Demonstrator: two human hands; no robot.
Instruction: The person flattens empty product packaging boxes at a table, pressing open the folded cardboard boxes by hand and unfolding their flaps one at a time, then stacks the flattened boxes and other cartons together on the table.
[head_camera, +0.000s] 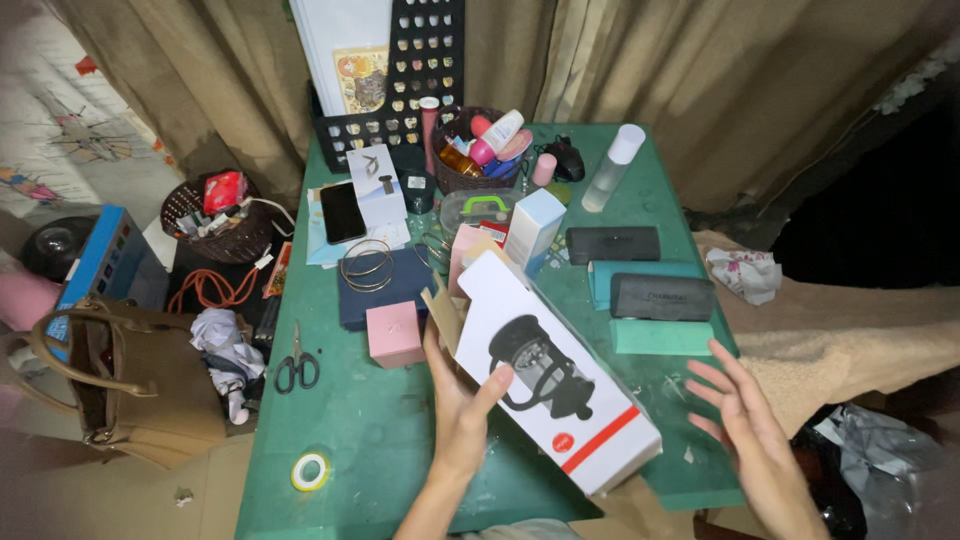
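I have the long white box (545, 375) gripped from beneath in my left hand (462, 405), just right of the pink box (394, 333), flap end open, while my right hand (745, 425) hovers spread and empty; steadying the box's lower end seems next.

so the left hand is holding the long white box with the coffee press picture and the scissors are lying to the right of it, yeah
Not quite. In the head view the left hand does hold the long white box with the coffee press picture, but the scissors lie to the left of it on the green table, not the right. The right hand is open beside the box.
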